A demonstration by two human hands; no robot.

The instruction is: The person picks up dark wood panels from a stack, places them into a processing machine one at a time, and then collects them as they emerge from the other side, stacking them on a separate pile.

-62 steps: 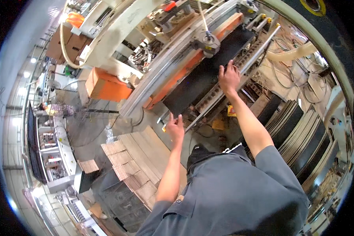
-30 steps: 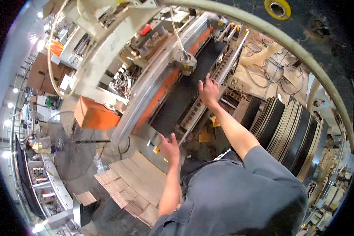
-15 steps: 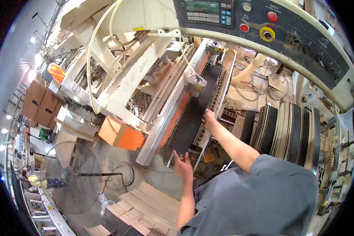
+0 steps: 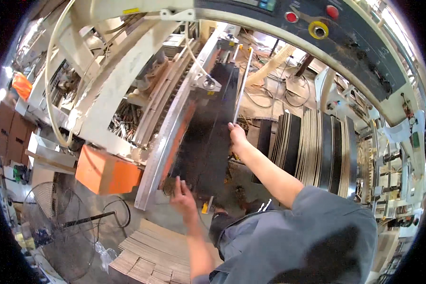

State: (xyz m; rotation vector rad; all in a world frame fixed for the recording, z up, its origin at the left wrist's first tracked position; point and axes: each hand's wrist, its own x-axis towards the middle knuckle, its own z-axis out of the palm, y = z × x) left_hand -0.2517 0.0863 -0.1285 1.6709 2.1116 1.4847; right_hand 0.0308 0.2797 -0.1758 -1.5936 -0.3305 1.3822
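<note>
A long black board [image 4: 220, 137] lies lengthwise in the machine bed, alongside a second dark strip [image 4: 194, 130] to its left. My right hand [image 4: 237, 137] grips the right edge of the black board, fingers curled and thumb on top. Close to the near-left end of the dark strip, my left hand [image 4: 183, 201] is slightly blurred, its fingers stretched forward and nothing visible in it. Whether its fingertips touch the strip I cannot tell. Left of the boards runs a silver metal rail [image 4: 149, 182] with an orange strip along its inner side.
Upright stacks of black and brown boards [image 4: 312, 146] stand at the right. A control panel [image 4: 345, 45] with buttons overhangs the far side. An orange box-shaped guard [image 4: 106, 170] juts out at left. Below lie stacked brown sheets [image 4: 149, 253], with a floor fan [image 4: 57, 227] beside them.
A black board now covers the toothed right side of the bed, with my right hand on its edge. My left hand has moved toward the rail. The whole view has shifted.
</note>
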